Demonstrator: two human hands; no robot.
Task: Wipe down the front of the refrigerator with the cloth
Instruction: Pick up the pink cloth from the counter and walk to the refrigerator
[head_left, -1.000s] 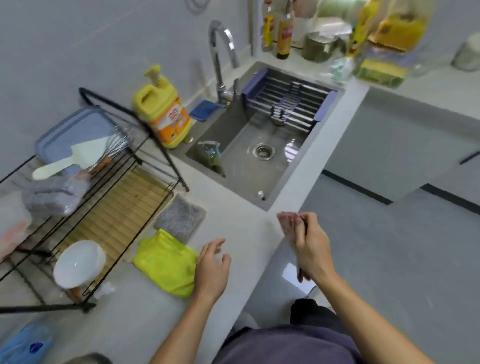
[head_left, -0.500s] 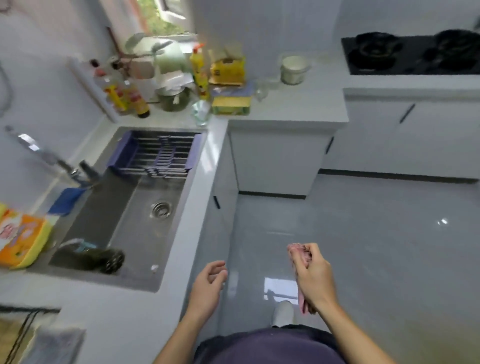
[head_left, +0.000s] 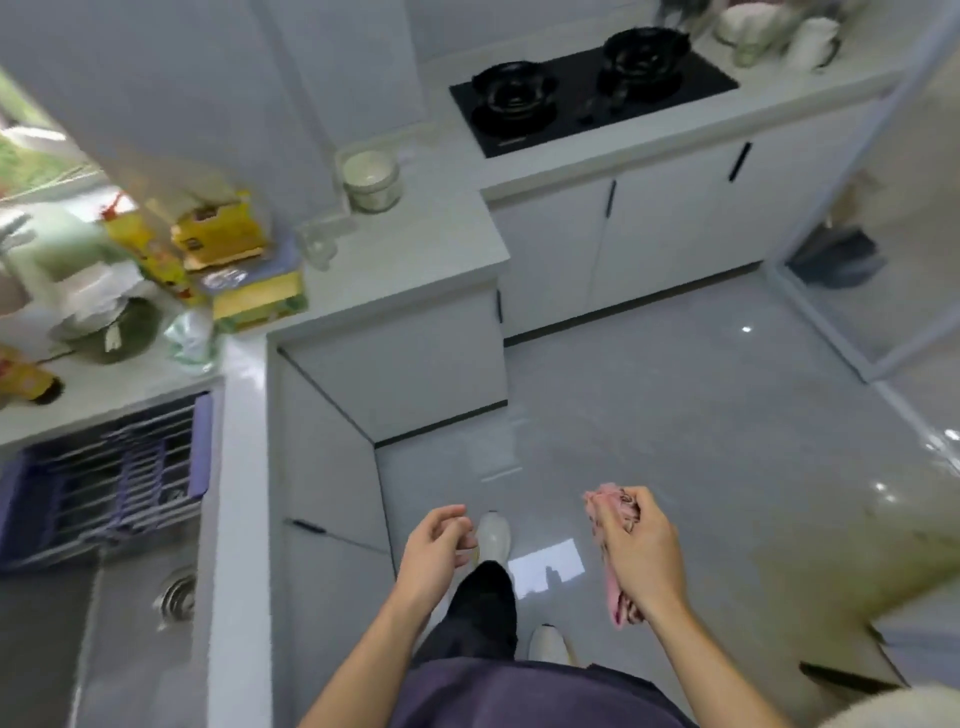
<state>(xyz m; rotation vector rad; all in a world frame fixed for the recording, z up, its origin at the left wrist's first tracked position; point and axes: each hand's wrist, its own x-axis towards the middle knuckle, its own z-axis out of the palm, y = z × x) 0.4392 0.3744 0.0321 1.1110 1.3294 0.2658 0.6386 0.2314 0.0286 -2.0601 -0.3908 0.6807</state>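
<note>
Cloth (head_left: 605, 512), pink, bunched in the gripping right hand (head_left: 641, 561), tail hanging below the palm. Probably soft, light, limp; best held wadded, one flat face outward. Left hand (head_left: 436, 551) loosely curled, empty. Over the floor (head_left: 701, 415), beside the worktop (head_left: 244, 467). No refrigerator visible.

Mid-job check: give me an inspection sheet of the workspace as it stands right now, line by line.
Surface: white countertop wraps the corner; refrigerator front not seen in this view.
Job's things: pink cloth, bunched in the right hand.
Clutter: yellow boxes and a jar on the counter; drain rack across the sink.
Grippers: right hand grips the cloth; left hand is loosely curled and holds nothing.
Cables: nothing seen.
Surroundings: black gas hob, white cabinets, glossy grey floor.
</note>
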